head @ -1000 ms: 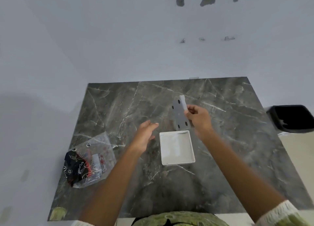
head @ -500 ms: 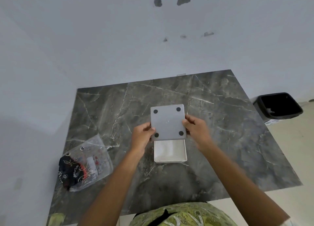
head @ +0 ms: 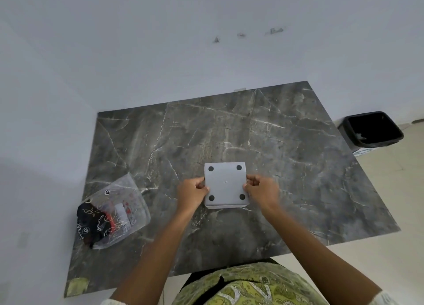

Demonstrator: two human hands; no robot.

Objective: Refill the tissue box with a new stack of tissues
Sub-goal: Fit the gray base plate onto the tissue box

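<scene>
A square grey base plate [head: 225, 183] with a black round foot at each corner lies flat on top of the white tissue box, which shows only as a thin white edge [head: 226, 206] below it. My left hand [head: 192, 194] grips the plate's left side with curled fingers. My right hand [head: 262, 192] pinches its right side. The box stands upside down in the middle of the dark marble table [head: 298, 162]. The tissues inside are hidden by the plate.
A clear plastic bag [head: 115, 210] with black and red printed contents lies at the table's left edge. A black waste bin [head: 372, 130] stands on the floor beyond the right side. White walls close off the back and left.
The plate was held upright in my right hand alone, then taken by both hands and lowered flat over the open box, which it now covers.
</scene>
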